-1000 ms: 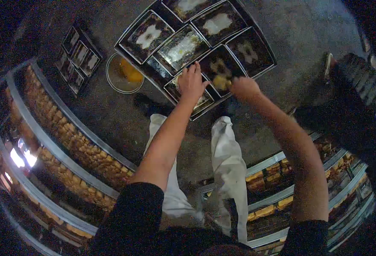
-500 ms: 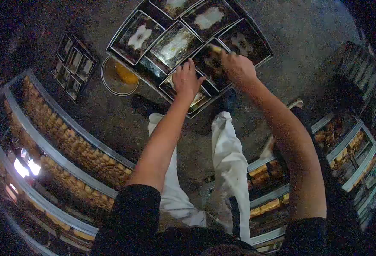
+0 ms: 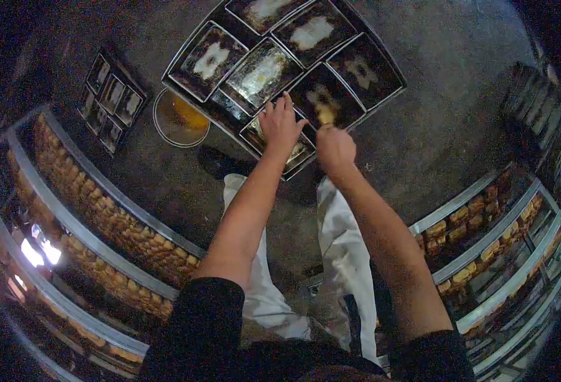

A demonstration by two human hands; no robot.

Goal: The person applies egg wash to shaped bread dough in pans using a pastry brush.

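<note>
Several dark rectangular pans (image 3: 314,32) with pale worn patches lie on a large tray (image 3: 382,102). My right hand (image 3: 336,149) is wrapped round the handle of a small brush (image 3: 325,116), whose yellowish head is over the front middle pan (image 3: 350,109). Its bristles are blurred. My left hand (image 3: 281,124) rests with fingers spread on the rim of the nearest small pan (image 3: 298,154), to the left of the brush. Nothing shows in the left hand.
A round bucket (image 3: 157,121) with orange-yellow contents stands left of the tray. Farther left lies another set of pans (image 3: 112,95). Racks of bread (image 3: 102,197) (image 3: 477,210) flank my legs. Stacked dark trays (image 3: 535,102) stand at the right.
My right hand has moved with the brush toward me and slightly left. My left hand stays nearly in place. The person's foot at the right is no longer seen.
</note>
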